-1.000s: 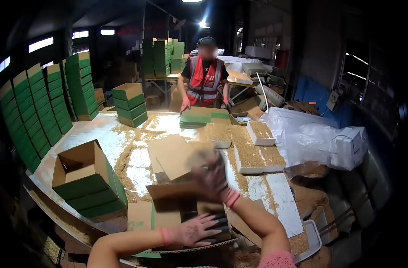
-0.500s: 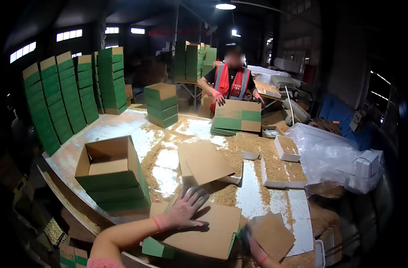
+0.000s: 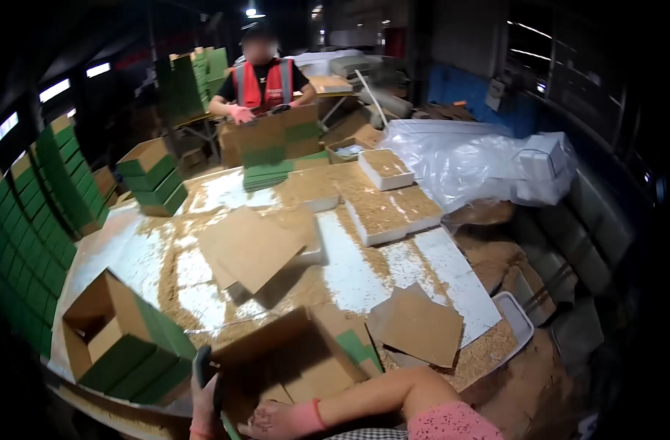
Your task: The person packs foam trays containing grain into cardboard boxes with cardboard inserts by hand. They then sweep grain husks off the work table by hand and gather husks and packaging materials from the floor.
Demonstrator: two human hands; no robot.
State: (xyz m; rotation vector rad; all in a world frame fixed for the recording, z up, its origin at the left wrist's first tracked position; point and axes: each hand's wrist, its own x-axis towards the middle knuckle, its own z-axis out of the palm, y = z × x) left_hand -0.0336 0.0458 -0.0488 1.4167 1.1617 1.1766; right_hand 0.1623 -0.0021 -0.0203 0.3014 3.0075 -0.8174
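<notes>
An opened cardboard box, brown inside, stands at the table's near edge with its open top facing me. My left hand, in a dark-fingertipped glove, holds the box's left side. My right hand reaches across from the right, its fingers curled at the near edge by a green flap; the fingertips are partly hidden. Flat green-and-brown cartons lie just behind the box. To the left is a stack of nested green boxes, the top one open. Loose cardboard sheets lie to the right.
More cardboard sheets lie mid-table beside white trays filled with brown granular material, which is also scattered over the tabletop. Across the table, a co-worker in a red vest holds a carton. Green box stacks rise at left.
The flat carton under my left hand is now opened into a box. My right hand has crossed leftward to its near edge. The view has swung right. The co-worker's carton is more upright.
</notes>
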